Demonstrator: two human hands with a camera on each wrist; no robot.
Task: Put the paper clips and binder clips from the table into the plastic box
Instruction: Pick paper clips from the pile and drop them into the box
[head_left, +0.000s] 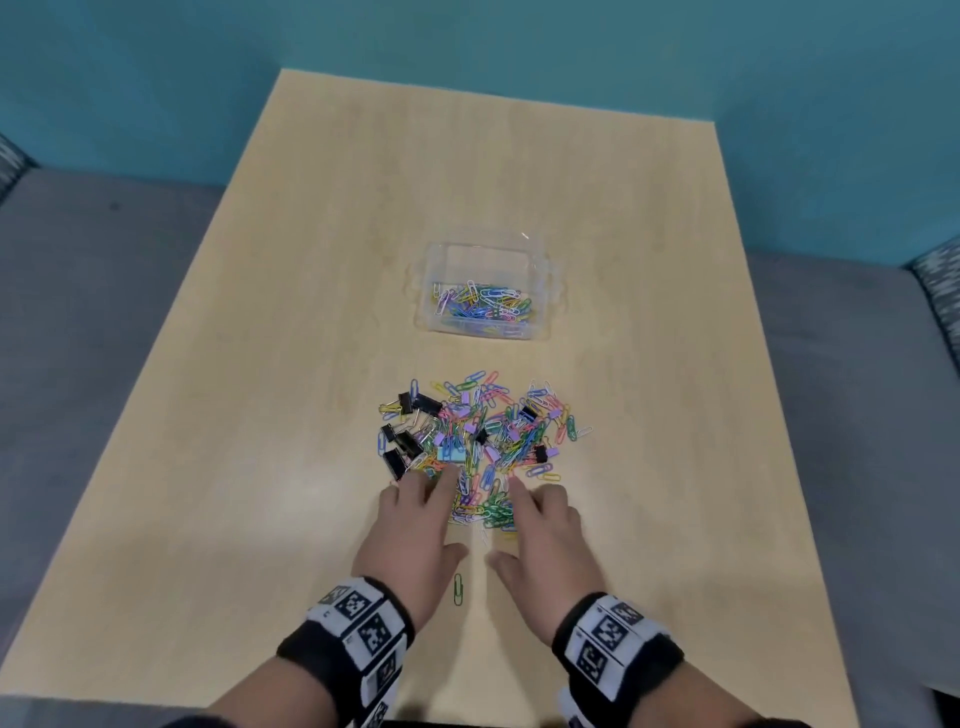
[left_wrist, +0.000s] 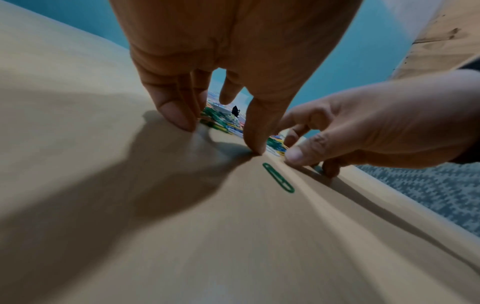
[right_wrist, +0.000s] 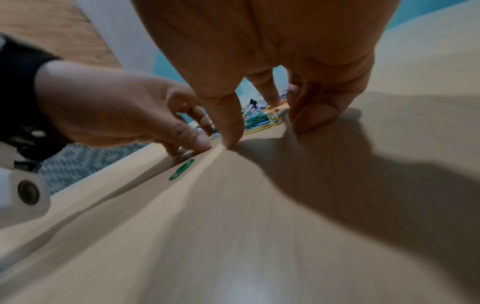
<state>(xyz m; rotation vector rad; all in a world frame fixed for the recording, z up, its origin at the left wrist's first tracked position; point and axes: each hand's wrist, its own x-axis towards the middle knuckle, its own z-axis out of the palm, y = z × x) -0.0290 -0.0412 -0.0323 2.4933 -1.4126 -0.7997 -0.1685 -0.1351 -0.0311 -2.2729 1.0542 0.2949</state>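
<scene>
A heap of coloured paper clips and black, purple and blue binder clips lies mid-table. Beyond it stands the clear plastic box, with several paper clips inside. My left hand and right hand rest fingertips-down on the table, on either side of the heap's near end, cupping it between them. Neither visibly holds a clip. In the left wrist view my left hand has its thumb and fingertips on the wood with clips beyond. A lone green paper clip lies between my wrists.
The light wood table ends close behind my wrists and at the teal wall beyond. Grey upholstered seating flanks it on both sides. Bare tabletop surrounds the box and the heap.
</scene>
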